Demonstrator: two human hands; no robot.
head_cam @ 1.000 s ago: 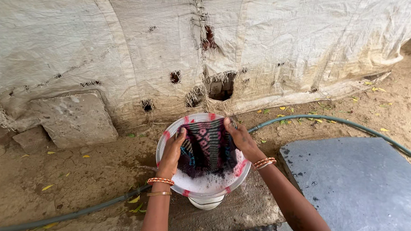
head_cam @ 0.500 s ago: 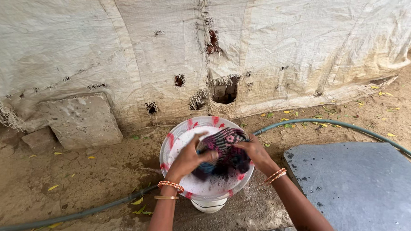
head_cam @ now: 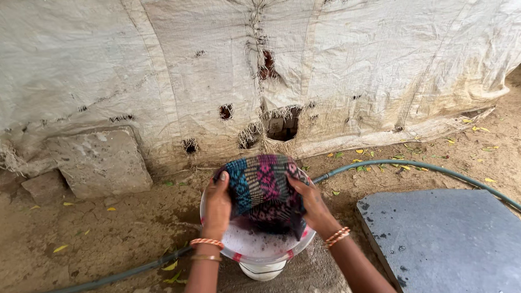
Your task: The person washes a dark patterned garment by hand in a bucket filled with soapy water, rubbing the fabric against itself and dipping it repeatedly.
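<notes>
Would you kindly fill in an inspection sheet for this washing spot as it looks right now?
Surface: bare dirt ground, damp near the basin; dark stone slab on the right, spotted with drops.
Job's things: patterned cloth lifted over a white basin with red marks on its rim; the basin sits on a white pot.
Clutter: yellow leaves, broken concrete block.
Grips: left hand and right hand each pinch a side of the cloth; bangles on both wrists.
Cables: green hose runs across the ground.
Surroundings: torn white tarp wall with holes.
</notes>
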